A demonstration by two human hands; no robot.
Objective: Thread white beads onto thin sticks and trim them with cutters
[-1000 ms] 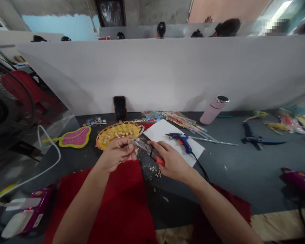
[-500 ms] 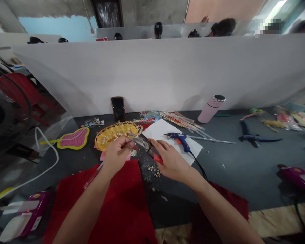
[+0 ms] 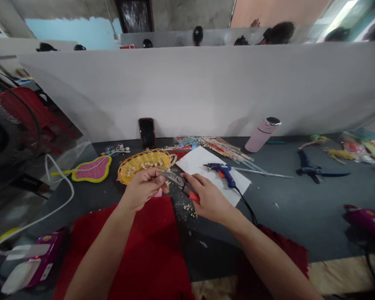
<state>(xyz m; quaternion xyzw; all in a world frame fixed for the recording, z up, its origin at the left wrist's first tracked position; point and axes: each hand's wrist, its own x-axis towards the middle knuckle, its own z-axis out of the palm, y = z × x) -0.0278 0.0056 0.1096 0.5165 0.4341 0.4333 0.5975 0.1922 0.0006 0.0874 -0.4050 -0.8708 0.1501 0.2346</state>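
By the basket (image 3: 156, 156), right hand (image 3: 209, 196) around cutters (image 3: 176, 179), left hand (image 3: 143, 187) narrow, contents seemingly hidden.

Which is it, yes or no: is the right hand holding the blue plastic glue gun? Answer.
No, the glue gun lies on white paper; the right hand grips a red-handled metal tool.

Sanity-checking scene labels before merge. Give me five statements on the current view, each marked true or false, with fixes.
1. The right hand holds the red-handled cutters. True.
2. The phone lies flat on the white sheet. False: the phone stands upright near the white partition.
3. The blue glue gun rests on the white sheet. True.
4. The pink bottle is inside the yellow basket. False: the pink bottle stands apart, to its right.
5. The yellow basket holds small pale pieces. True.
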